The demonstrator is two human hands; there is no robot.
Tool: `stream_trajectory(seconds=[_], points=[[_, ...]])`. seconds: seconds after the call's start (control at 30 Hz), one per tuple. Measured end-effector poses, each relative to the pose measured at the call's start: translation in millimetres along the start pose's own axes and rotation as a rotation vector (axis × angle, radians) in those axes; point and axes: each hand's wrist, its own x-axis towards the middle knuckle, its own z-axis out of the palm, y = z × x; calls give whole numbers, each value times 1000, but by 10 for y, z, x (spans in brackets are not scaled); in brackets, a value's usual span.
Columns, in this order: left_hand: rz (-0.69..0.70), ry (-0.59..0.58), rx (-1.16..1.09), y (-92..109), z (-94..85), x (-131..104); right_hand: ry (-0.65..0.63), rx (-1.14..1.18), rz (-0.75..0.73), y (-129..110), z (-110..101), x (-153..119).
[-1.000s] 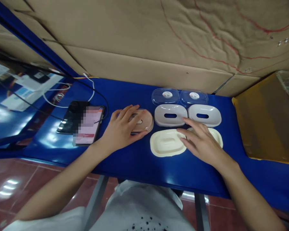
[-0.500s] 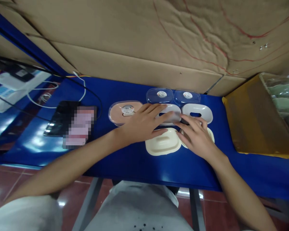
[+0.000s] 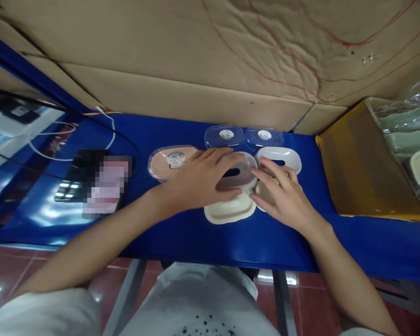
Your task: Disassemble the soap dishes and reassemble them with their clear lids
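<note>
An oval white slotted dish (image 3: pixel 243 179), greyish and hazy on its surface, is between my hands. My left hand (image 3: pixel 199 179) reaches over its left side, fingers along the far rim and thumb at the near rim. At its right rim are the curved fingertips of my right hand (image 3: pixel 285 193). Below lies a cream oval piece (image 3: pixel 229 214), and another cream piece (image 3: pixel 264 193) is mostly hidden under my right hand. A second white slotted dish (image 3: pixel 290 158) sits behind that hand. Left of my left hand lies a peach dish (image 3: pixel 161 163) with a clear, labelled cover.
Two clear labelled lids (image 3: pixel 226 137) lie along the cardboard wall (image 3: pixel 182 98). At the right stands an open carton (image 3: pixel 357 163) holding pale green and cream pieces. A phone (image 3: pixel 108 184), a dark device (image 3: pixel 79 175) and cables are at the left on the blue table (image 3: pixel 182 238).
The view has shifted slightly right, so things appear further left. Between my hands, the slotted dish now shows more fully, and my right fingertips have moved to its right rim.
</note>
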Motion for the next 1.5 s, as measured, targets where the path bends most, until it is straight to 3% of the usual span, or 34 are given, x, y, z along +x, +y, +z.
stream_trajectory(seconds=[0.2, 0.47, 0.63, 0.93, 1.13, 1.23, 1.33, 1.43, 1.5], points=[[-30, 60, -34, 326, 121, -365, -143, 103, -41, -78, -68, -39], [-49, 10, 30, 437, 327, -463, -333, 118, -30, -68, 11, -61], [2, -11, 69, 445, 384, -557, -329, 108, -26, -79, -11, -76], [30, 4, 91, 283, 451, -548, -252, 63, -80, -114, 72, -15], [48, -26, 52, 233, 450, -545, -273, 81, -23, -137, 123, 3], [76, -6, 13, 186, 315, -420, -252, 78, -25, -134, 121, -5], [43, 12, 40, 40, 137, -120, -213, 79, -36, -132, 112, -8], [-95, -59, 94, -232, 42, 292, -179, 96, -26, -126, 98, -11], [-176, -172, 116, -446, 48, 558, -159, 102, -16, -110, 91, -17]])
